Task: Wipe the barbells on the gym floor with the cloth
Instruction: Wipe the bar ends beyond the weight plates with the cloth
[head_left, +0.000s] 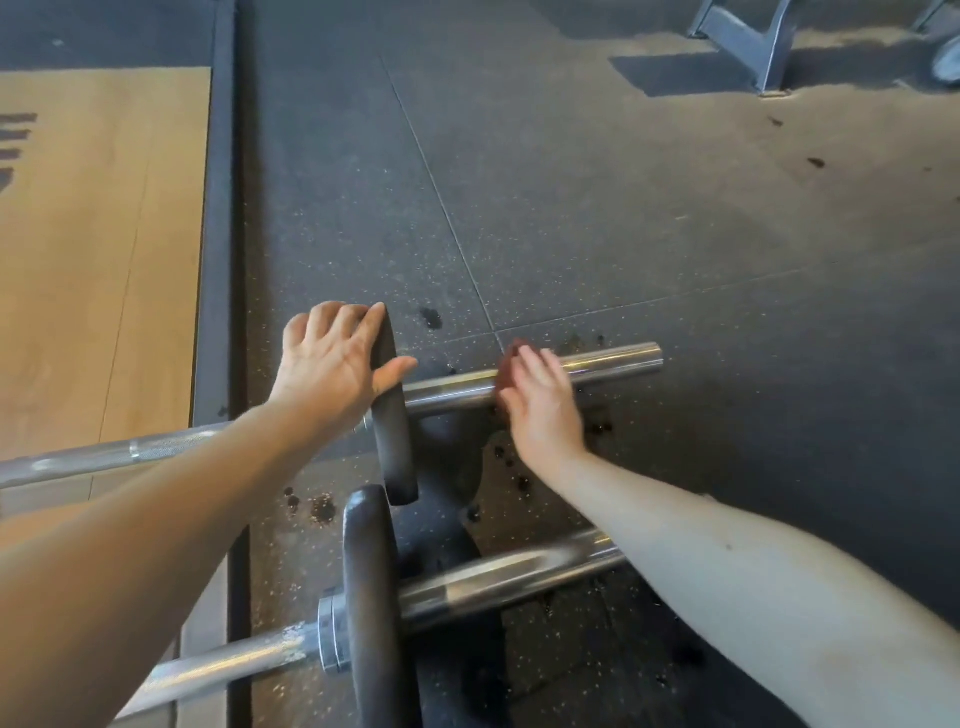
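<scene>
Barbell (613, 364), the farther of two lying on the rubber floor (675, 234), is the one I'm wiping, out on its chrome sleeve. My left hand (332, 364) curls over the rim of its black plate (395, 441), thumb on the sleeve side, to stop any rolling. My right hand (545, 410) presses the brown cloth (506, 371) to the sleeve. Through the blur its fingers seem nearly straight, not wrapped. I'd do better cupping the cloth round the steel and stroking to the tip. The near barbell (493, 577) waits.
</scene>
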